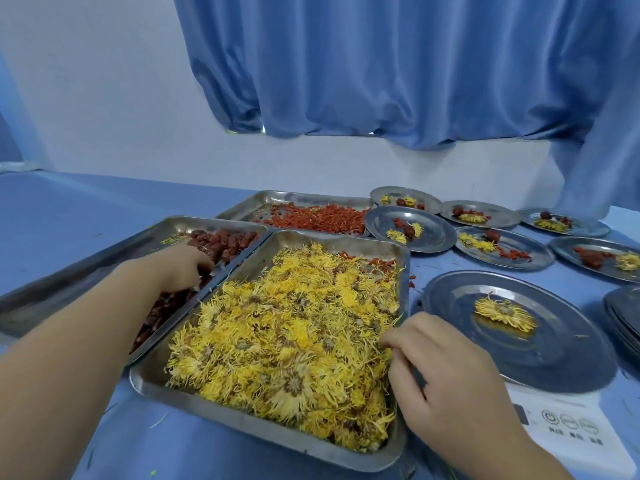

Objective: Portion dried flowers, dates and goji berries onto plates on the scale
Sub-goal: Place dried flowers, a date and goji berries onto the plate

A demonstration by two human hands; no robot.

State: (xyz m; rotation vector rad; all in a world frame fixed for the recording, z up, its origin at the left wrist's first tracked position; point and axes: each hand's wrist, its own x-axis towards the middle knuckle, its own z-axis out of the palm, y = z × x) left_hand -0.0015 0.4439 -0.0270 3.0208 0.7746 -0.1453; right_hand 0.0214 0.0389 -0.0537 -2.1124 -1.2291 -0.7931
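As the head camera looked down over the table, the left hand [183,268] was deep in the date tray [69,282], its fingers curled downward among the dates [225,242]. The fingertips were hidden, so I could not tell whether it had hold of one. The right hand [446,368] lay at the right rim of the flower tray [249,431], fingers loosely bent, the forefinger tip touching the dried flowers [284,334]. Whether it pinched a bloom could not be made out. The plate [554,348] being filled sat on the scale [568,427] just right of that tray and bore a single flower [504,312]. The goji berries [318,218] lay in the far tray [277,199], behind the other two.

The step in hand looked like fetching a date for that plate. It would go best with one date taken by the fingertips and carried above the flower heap, not through it. Setting it down softly near the plate's middle would let the scale settle. The flowers looked brittle, so any pinch there wanted to be light.

Room was tight. The flower tray stood hard against the date tray, and both raised rims could catch a wrist. The plate overhung the scale, so a knock at its edge might tip it. A stack of empty plates [623,317] stood near on the right, and the finished plates [429,233] crowded the space behind. Bare table showed only at the far left and along the near left.
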